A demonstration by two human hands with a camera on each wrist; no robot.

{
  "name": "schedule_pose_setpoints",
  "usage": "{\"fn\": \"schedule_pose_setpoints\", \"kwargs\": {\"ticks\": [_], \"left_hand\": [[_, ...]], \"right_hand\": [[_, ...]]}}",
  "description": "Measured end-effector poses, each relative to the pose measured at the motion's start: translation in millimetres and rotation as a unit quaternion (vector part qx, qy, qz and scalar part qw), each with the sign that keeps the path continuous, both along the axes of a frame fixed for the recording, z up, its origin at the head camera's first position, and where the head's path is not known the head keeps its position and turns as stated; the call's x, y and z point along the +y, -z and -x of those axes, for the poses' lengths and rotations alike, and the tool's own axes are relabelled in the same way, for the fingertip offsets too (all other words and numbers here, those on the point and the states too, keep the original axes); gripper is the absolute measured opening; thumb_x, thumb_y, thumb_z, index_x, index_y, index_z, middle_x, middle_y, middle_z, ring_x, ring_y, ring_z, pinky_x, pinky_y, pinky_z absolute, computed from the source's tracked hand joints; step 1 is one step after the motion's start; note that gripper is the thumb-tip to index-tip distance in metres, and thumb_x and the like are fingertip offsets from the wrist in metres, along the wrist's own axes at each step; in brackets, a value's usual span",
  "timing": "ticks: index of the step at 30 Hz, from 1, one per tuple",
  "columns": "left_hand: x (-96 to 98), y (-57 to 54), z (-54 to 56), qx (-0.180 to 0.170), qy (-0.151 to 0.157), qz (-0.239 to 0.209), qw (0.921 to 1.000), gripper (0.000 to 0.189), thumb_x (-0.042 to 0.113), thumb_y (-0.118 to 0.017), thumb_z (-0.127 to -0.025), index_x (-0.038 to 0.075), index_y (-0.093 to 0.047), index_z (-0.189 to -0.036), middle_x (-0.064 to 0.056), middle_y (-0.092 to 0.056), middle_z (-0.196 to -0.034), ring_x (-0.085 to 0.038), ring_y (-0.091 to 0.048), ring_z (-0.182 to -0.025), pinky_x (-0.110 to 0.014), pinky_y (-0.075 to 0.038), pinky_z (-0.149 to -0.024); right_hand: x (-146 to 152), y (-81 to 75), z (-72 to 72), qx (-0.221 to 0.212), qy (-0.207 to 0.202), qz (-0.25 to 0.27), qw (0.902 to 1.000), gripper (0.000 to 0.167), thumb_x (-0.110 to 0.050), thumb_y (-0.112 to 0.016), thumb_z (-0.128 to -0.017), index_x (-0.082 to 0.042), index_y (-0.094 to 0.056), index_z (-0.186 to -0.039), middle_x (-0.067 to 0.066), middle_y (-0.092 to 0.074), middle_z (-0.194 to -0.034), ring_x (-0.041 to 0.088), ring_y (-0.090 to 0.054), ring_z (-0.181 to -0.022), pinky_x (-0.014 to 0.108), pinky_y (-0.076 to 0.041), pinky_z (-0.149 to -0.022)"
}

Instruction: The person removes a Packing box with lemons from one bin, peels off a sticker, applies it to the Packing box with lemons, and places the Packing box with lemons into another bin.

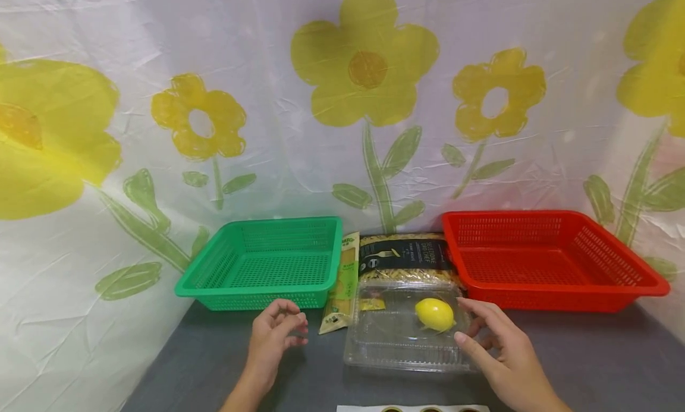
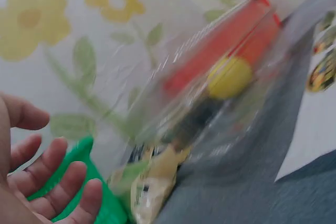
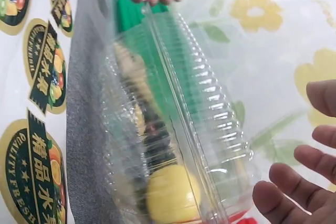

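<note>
Clear box point(image 1: 396, 354), lemon point(image 1: 434, 314) inside; left hand point(image 1: 275, 335) at nine o'clock, right hand point(image 1: 502, 354) at three, both loose, empty; best steadied by opposite edges.

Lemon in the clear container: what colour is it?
The lemon is yellow, clearest in the head view.

In the head view, the left hand point(image 1: 274, 336) sits at 7 o'clock, its fingers loosely bent toward 2 o'clock, with the left forearm point(image 1: 245, 393) running down toward 7. The right hand point(image 1: 505, 354), well apart between 4 and 5 o'clock, points its parted thumb point(image 1: 471, 346) and relaxed fingers toward 10.
</note>
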State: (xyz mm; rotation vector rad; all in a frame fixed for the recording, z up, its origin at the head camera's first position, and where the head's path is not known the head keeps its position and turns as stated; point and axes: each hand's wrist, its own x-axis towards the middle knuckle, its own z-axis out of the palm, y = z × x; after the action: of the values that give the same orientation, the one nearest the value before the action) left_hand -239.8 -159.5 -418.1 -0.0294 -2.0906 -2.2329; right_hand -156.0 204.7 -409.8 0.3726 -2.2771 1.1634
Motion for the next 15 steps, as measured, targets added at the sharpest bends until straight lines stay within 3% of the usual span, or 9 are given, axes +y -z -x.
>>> {"fn": "schedule_pose_setpoints", "kwargs": {"ticks": [3, 6, 10, 15], "left_hand": [[8.4, -9.1, -12.4, 0.047, 0.056, 0.048, 0.9962, 0.014, 0.002, -0.068, -0.092, -0.002, -0.058, -0.101, -0.01, -0.064, -0.085, -0.023, -0.066, -0.075, -0.042, -0.059, -0.064], [14.9, -15.6, -21.8, 0.082, 0.116, 0.1, 0.9847, 0.017, 0.004, -0.069, -0.092, -0.004, -0.059, -0.102, -0.011, -0.063, -0.087, -0.02, -0.065, -0.077, -0.042, -0.059, -0.065], [19.4, -17.1, -31.5, 0.095, 0.194, 0.164, 0.9625, 0.019, 0.011, -0.07, -0.094, -0.002, -0.06, -0.105, -0.009, -0.064, -0.091, -0.015, -0.064, -0.082, -0.035, -0.057, -0.067], [22.7, -9.3, -36.9, 0.094, 0.279, 0.215, 0.9313, 0.017, 0.015, -0.07, -0.094, 0.002, -0.064, -0.104, -0.003, -0.065, -0.091, -0.011, -0.063, -0.081, -0.029, -0.054, -0.066]], "right_hand": [[-4, -3.1, -2.6, 0.003, 0.004, -0.014, 0.9999, 0.053, -0.006, -0.079, -0.086, -0.02, -0.061, -0.134, -0.011, -0.058, -0.106, 0.006, -0.054, -0.078, 0.024, -0.051, -0.057], [-8, -5.9, -5.3, -0.008, 0.006, -0.024, 0.9997, 0.053, -0.008, -0.081, -0.085, -0.02, -0.061, -0.133, -0.011, -0.055, -0.1, 0.005, -0.054, -0.07, 0.024, -0.05, -0.056], [-15, -10.6, -9.1, -0.04, -0.007, -0.026, 0.9988, 0.049, -0.014, -0.081, -0.087, -0.023, -0.062, -0.131, -0.011, -0.057, -0.102, 0.005, -0.054, -0.07, 0.024, -0.051, -0.056], [-21, -13.3, -7.6, -0.07, -0.043, -0.027, 0.9962, 0.044, -0.019, -0.08, -0.088, -0.027, -0.063, -0.127, -0.012, -0.06, -0.105, 0.004, -0.052, -0.071, 0.023, -0.05, -0.054]]}}
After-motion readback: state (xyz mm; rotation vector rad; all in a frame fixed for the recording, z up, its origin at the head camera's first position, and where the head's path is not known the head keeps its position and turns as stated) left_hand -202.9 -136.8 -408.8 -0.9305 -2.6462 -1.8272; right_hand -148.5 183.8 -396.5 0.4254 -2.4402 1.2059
